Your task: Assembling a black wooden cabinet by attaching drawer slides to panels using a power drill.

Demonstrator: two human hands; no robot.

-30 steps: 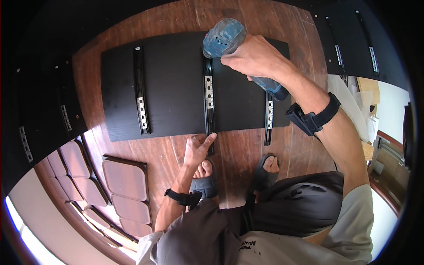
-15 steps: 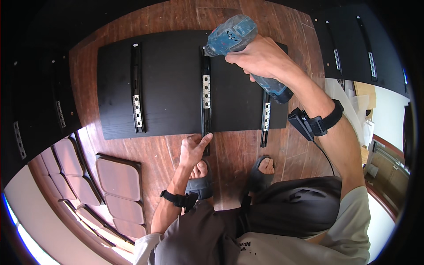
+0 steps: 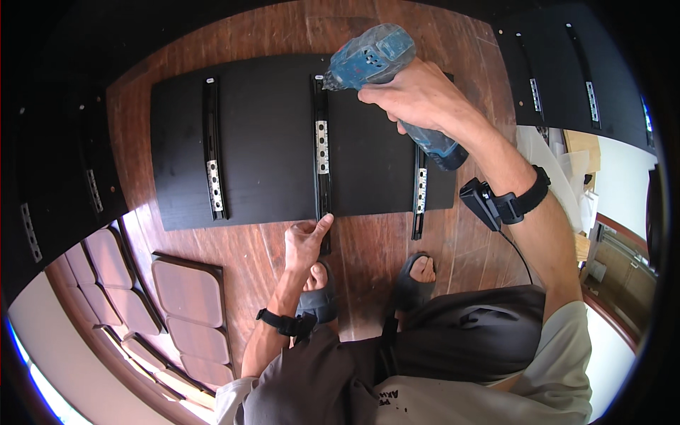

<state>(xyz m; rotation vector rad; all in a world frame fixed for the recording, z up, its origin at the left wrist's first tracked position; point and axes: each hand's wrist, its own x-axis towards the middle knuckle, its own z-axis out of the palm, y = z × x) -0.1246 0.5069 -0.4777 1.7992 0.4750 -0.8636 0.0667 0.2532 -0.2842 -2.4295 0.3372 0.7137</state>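
A black board (image 3: 265,142) lies flat on the floor with three black drawer slides across it. At the near edge of the board, my left hand (image 3: 304,244) is closed on the overhanging end of the middle drawer slide (image 3: 323,145), thumb on top. My right hand (image 3: 425,95) grips a blue cordless drill (image 3: 372,58). Its nose is at the far end of that slide; whether the bit touches a screw cannot be made out. The left drawer slide (image 3: 214,180) lies within the board, while the right drawer slide (image 3: 419,191) sticks out past the near edge, partly hidden by the drill.
Dark panels with slides stand at the left (image 3: 57,156) and right (image 3: 559,78). Brown padded panels (image 3: 185,287) lie at the lower left on the wooden floor (image 3: 248,248). My sandalled feet (image 3: 418,283) are close to the board.
The board and slides sit slightly lower and further left in the picture. Both hands keep their holds, and the drill stays by the middle slide's far end.
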